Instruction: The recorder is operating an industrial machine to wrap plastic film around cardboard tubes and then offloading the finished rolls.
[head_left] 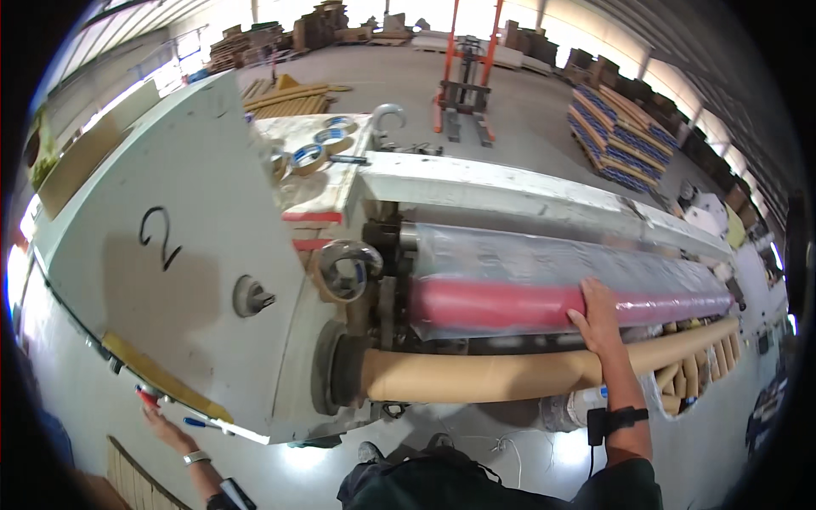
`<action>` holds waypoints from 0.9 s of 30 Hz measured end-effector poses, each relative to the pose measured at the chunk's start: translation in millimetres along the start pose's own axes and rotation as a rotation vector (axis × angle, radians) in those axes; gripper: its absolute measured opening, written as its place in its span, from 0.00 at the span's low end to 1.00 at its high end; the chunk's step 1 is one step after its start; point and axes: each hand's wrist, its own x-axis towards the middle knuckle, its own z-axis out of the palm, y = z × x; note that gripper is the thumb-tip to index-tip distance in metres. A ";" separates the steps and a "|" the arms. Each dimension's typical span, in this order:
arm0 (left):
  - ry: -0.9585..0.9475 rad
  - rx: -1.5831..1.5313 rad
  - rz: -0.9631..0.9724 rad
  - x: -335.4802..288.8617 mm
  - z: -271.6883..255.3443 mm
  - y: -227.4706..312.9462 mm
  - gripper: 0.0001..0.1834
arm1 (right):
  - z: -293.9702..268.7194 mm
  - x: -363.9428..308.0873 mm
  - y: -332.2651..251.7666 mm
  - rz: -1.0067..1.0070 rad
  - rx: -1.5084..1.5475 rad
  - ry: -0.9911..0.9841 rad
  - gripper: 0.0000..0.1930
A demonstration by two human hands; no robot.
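At the lower left, my left hand [170, 433] reaches to a red knob [148, 396] under the edge of the machine's white side panel [195, 212]. Its fingertips close on the knob, though they show only small. My right hand [598, 308] lies with fingers stretched out on a red roller [501, 306], which has clear plastic film [544, 255] over it. In front of that roller runs a brown cardboard tube [484, 376], its left end against a dark round holder [340, 370]. My right forearm passes above this tube.
Tape rolls [308, 159] and a dark marker [348, 160] lie on the machine's top. Behind it runs a white beam [510, 183]. Cut tube pieces [688, 374] fill a container at right. Farther off stand an orange lift [466, 85] and a stack of blue-and-tan tubes [620, 136].
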 end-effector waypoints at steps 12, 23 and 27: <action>-0.543 -0.182 -0.171 71.0 2.8 36.9 0.30 | 0.4 -9.2 10.3 0.082 0.022 -0.039 0.38; -0.236 0.423 0.360 -73.8 21.8 74.9 0.23 | -6.1 -19.5 5.8 0.038 0.059 -0.096 0.34; -0.203 0.024 0.351 -92.4 29.7 128.5 0.23 | -4.7 -14.8 3.2 0.032 0.061 -0.136 0.34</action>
